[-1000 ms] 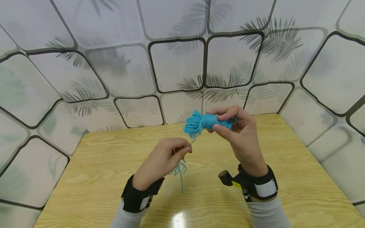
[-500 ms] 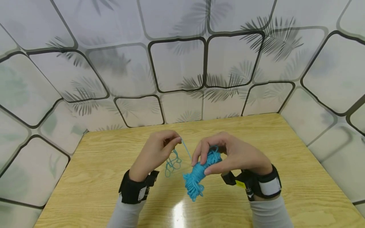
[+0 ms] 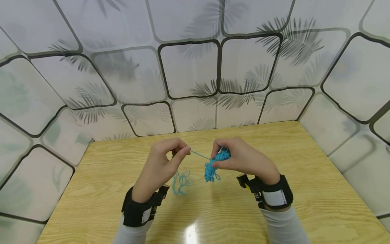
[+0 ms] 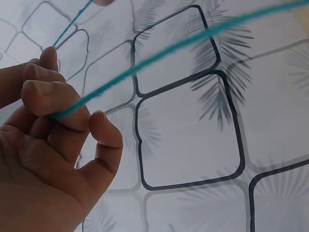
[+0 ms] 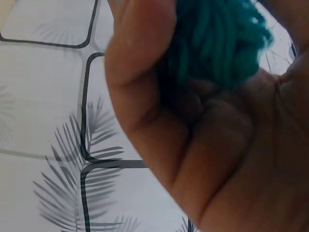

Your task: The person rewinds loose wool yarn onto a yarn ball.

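My right hand (image 3: 243,156) grips a blue yarn bundle (image 3: 210,171) by its middle, thumb on the near side and fingers over the top. In the right wrist view the yarn's looped end (image 5: 222,43) sits inside the curled fingers. Left of it, my left hand (image 3: 163,166) pinches a yarn strand (image 3: 199,155) between thumb and fingers. That strand runs taut from the left fingertips to the bundle. The left wrist view shows another length of yarn (image 4: 145,65) leaving the curled fingers. Below the left hand a loose tangle of yarn (image 3: 181,183) hangs or lies; I cannot tell which.
Both hands are over a light wood-grain table (image 3: 304,162). Behind it and at both sides stand pale patterned walls (image 3: 195,71) with dark outlines and leaf prints. Each wrist wears a black strap (image 3: 275,195) with a small camera.
The right hand has come down and toward me with the yarn bundle, turned it, then lifted it slightly. The left hand has moved left, and the strand between the hands now lies flatter.
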The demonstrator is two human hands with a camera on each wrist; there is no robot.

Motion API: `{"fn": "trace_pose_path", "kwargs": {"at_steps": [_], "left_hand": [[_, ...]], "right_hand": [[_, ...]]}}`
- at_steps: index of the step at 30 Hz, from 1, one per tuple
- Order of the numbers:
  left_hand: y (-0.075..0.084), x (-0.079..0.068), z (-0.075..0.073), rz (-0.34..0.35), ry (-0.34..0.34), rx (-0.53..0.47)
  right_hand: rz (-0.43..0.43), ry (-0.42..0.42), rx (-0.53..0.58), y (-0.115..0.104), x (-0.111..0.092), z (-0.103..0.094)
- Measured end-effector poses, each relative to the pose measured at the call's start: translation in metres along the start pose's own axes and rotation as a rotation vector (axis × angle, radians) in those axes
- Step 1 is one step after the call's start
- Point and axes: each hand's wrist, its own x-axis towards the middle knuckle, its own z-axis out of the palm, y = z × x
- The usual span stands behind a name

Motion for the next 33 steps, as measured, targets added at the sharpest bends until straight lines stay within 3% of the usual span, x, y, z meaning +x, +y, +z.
{"fn": "trace_pose_path", "kwargs": {"at_steps": [7, 13, 19, 26, 33], "left_hand": [[0.014, -0.001, 0.000, 0.002, -0.052, -0.094], [0.020, -0.002, 0.001, 0.024, -0.090, -0.108], [0.021, -0.003, 0.005, 0.022, -0.157, -0.123], [0.022, -0.004, 0.009, 0.006, -0.194, -0.125], [0.017, -0.002, 0.011, -0.040, -0.243, -0.110]], "right_hand": [[0.096, 0.320, -0.008, 0.002, 0.007, 0.001], [0.061, 0.512, 0.049, 0.004, 0.010, 0.001], [-0.008, 0.649, 0.198, 0.001, 0.012, 0.002], [-0.152, 0.688, 0.519, -0.002, 0.012, 0.000], [-0.246, 0.575, 0.825, -0.008, 0.003, -0.005]]}}
